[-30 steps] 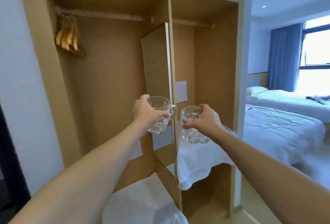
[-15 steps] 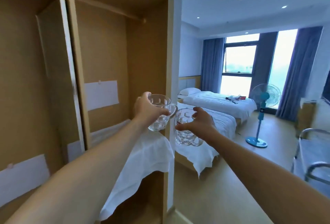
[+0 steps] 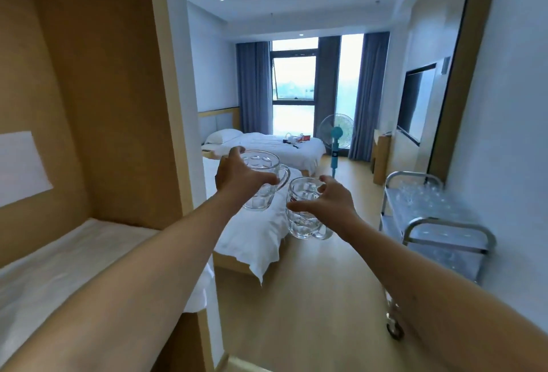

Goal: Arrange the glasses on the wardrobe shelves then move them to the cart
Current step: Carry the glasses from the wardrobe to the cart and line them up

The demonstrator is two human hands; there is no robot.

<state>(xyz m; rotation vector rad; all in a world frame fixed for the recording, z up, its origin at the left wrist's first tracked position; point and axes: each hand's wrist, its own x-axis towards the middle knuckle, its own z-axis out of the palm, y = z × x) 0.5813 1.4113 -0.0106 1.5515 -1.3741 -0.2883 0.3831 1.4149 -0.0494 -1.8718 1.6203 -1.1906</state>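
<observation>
Fingers of both hands are wrapped around glass mugs, each gripped from the side with thumb and fingers spread over the dimpled wall. Wardrobe: fills the left of the view; its cloth-covered shelf lies at lower left, with no glasses seen on the part in view. Bed: behind the hands, not involved. Cart: stands along the right wall, metal-framed, its top tier already crowded with clear glasses toward the far end; a bare strip shows at the near end by the handle. Left hand: holds the left mug upright, handle pointing right. Right hand: holds the right mug upright and slightly lower, just beside the left mug, whether touching cannot be told. Both mugs are in mid-air, well apart from shelf and cart. Step in hand, as judged: carrying a pair from wardrobe to cart. Next move calls for swinging right and lowering each mug onto the top tier's near end, clear of the glasses standing there.
</observation>
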